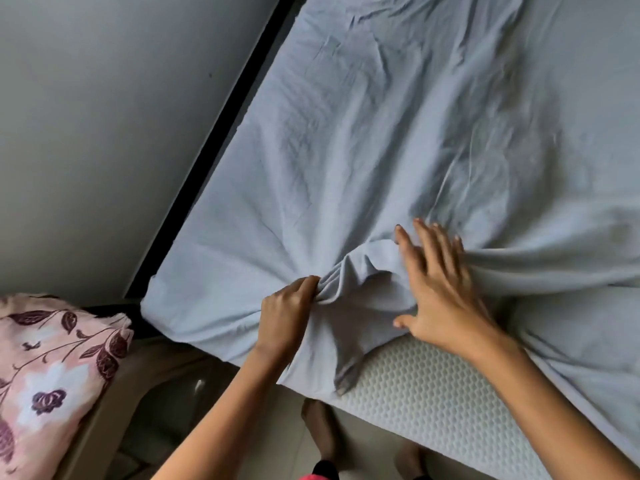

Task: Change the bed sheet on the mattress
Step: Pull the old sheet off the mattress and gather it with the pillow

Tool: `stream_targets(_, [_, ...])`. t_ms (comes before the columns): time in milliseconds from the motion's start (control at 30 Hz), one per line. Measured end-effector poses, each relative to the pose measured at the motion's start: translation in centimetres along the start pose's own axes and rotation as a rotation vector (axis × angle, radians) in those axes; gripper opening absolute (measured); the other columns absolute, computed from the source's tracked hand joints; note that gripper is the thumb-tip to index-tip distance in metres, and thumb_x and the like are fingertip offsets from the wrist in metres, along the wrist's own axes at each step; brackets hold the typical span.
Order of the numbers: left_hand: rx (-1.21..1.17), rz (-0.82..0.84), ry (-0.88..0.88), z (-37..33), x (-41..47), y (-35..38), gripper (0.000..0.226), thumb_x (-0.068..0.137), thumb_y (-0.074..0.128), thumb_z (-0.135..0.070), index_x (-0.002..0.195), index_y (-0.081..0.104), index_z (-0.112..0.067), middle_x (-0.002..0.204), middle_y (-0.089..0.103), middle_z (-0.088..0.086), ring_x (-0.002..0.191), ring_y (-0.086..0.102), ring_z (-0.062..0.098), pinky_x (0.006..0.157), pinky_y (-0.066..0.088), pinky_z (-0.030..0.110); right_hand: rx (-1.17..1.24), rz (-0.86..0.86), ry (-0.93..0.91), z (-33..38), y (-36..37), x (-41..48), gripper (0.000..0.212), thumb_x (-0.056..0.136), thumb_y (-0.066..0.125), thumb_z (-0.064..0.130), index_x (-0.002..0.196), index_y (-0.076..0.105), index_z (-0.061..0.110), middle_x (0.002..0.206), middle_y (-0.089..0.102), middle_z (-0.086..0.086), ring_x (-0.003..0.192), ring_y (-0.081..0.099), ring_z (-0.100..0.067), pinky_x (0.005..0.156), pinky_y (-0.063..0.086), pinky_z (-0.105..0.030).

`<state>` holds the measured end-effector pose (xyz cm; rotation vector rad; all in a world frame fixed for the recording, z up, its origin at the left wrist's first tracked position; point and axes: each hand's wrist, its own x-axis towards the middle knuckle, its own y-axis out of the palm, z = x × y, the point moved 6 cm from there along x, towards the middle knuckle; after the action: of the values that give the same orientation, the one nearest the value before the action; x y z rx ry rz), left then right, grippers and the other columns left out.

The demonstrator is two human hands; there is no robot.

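A pale blue bed sheet (381, 133) covers the top of the mattress and is wrinkled. Near the bed's front edge it is bunched into folds. My left hand (287, 317) grips a gathered fold of the sheet with curled fingers. My right hand (436, 289) lies flat on the sheet just to the right, fingers straight and spread, pressing the cloth. Below my right hand the sheet is lifted and the mattress's white textured side (426, 393) shows bare.
A grey wall (104, 133) and a dark bed frame edge (228, 123) run along the bed's left side. A pink floral cloth (52, 375) lies on a beige chair at the lower left. My bare feet (318, 431) stand on the floor by the bed.
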<state>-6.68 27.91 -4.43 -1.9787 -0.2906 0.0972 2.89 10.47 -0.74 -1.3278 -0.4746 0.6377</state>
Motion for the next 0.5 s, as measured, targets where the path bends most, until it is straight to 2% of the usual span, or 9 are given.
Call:
stream_targets(33, [-0.010, -0.052, 0.054, -0.2, 0.0, -0.8, 0.021, 0.074, 0.043, -0.010, 0.089, 0.057, -0.016, 0.078, 0.068, 0.001, 0.055, 0.062, 0.021, 0.038, 0.044, 0.030, -0.043, 0.066, -0.088, 1.9, 0.9, 0.6, 0.140, 0.035, 0.090, 0.045, 0.149, 0.014, 0.014, 0.152, 0.019, -0.021, 0.140, 0.018, -0.040, 0.113, 0.011, -0.057])
stream_targets(100, [-0.013, -0.190, 0.169, -0.9, 0.7, -2.7, 0.022, 0.080, 0.047, -0.008, 0.097, 0.059, -0.016, 0.091, 0.072, 0.001, 0.064, 0.067, 0.018, 0.040, 0.048, 0.028, -0.061, 0.057, -0.249, 5.8, 2.1, 2.1, 0.137, 0.041, 0.088, 0.041, 0.150, 0.010, 0.016, 0.156, 0.010, -0.017, 0.143, 0.009, -0.036, 0.113, 0.007, -0.054])
stream_targets(133, [0.002, -0.257, 0.223, -1.0, 1.2, -3.7, 0.022, 0.082, 0.050, -0.007, 0.099, 0.063, -0.013, 0.095, 0.072, 0.003, 0.068, 0.069, 0.018, 0.043, 0.050, 0.026, -0.042, 0.003, -0.284, 7.4, 2.6, 3.2, 0.121, 0.052, 0.084, 0.031, 0.149, 0.014, 0.013, 0.155, 0.017, -0.016, 0.142, 0.016, -0.034, 0.113, 0.010, -0.053])
stream_targets(200, [0.040, -0.355, 0.283, -0.5, 2.0, -5.3, 0.022, 0.082, 0.055, -0.004, 0.097, 0.071, -0.004, 0.098, 0.072, 0.008, 0.080, 0.071, 0.020, 0.052, 0.056, 0.027, 0.038, -0.176, -0.304, 9.7, 2.9, 5.2, 0.066, 0.077, 0.058, 0.010, 0.139, 0.037, 0.002, 0.138, 0.048, -0.018, 0.130, 0.044, -0.033, 0.111, 0.023, -0.051])
stream_targets(267, [0.049, -0.374, 0.316, 0.8, 2.1, -5.6, 0.021, 0.087, 0.053, -0.005, 0.096, 0.071, 0.000, 0.101, 0.071, 0.011, 0.097, 0.068, 0.027, 0.067, 0.058, 0.031, 0.060, -0.288, -0.345, 10.4, 3.1, 6.3, 0.029, 0.087, 0.044, -0.002, 0.105, 0.066, -0.001, 0.102, 0.068, -0.017, 0.103, 0.065, -0.030, 0.107, 0.035, -0.049])
stream_targets(333, [0.032, -0.282, 0.280, 3.2, 1.9, -4.5, 0.027, 0.093, 0.047, -0.012, 0.104, 0.068, 0.001, 0.115, 0.066, 0.013, 0.115, 0.057, 0.032, 0.088, 0.052, 0.037, 0.001, -0.342, -0.461, 10.8, 2.8, 6.5, 0.026, 0.090, 0.046, -0.006, 0.080, 0.069, 0.001, 0.083, 0.068, -0.015, 0.089, 0.067, -0.029, 0.106, 0.038, -0.047])
stream_targets(400, [0.084, -0.124, 0.172, 6.2, 1.5, -2.5, 0.044, 0.082, 0.056, -0.015, 0.125, 0.054, -0.002, 0.133, 0.053, 0.016, 0.130, 0.041, 0.037, 0.104, 0.037, 0.048, -0.035, -0.431, -0.552, 10.3, 1.8, 5.5, 0.023, 0.088, 0.049, -0.006, 0.080, 0.070, -0.001, 0.084, 0.068, -0.017, 0.089, 0.067, -0.031, 0.103, 0.041, -0.047])
stream_targets(467, [0.136, 0.068, 0.043, 9.2, 1.2, -0.7, 0.082, 0.066, 0.071, -0.009, 0.140, 0.035, -0.010, 0.145, 0.039, 0.015, 0.135, 0.029, 0.038, 0.104, 0.032, 0.058, -0.032, -0.429, -0.608, 9.2, 1.2, 3.4, 0.023, 0.091, 0.048, -0.004, 0.087, 0.071, -0.003, 0.090, 0.069, -0.018, 0.090, 0.067, -0.032, 0.101, 0.043, -0.047])
stream_targets(500, [0.130, 0.147, 0.004, 10.3, 1.0, -0.1, 0.089, 0.066, 0.071, -0.004, 0.144, 0.029, -0.013, 0.148, 0.033, 0.011, 0.137, 0.025, 0.038, 0.102, 0.032, 0.061, -0.033, -0.421, -0.631, 8.8, 0.8, 2.5, 0.026, 0.093, 0.046, -0.003, 0.089, 0.072, -0.003, 0.090, 0.069, -0.018, 0.090, 0.067, -0.032, 0.100, 0.044, -0.048])
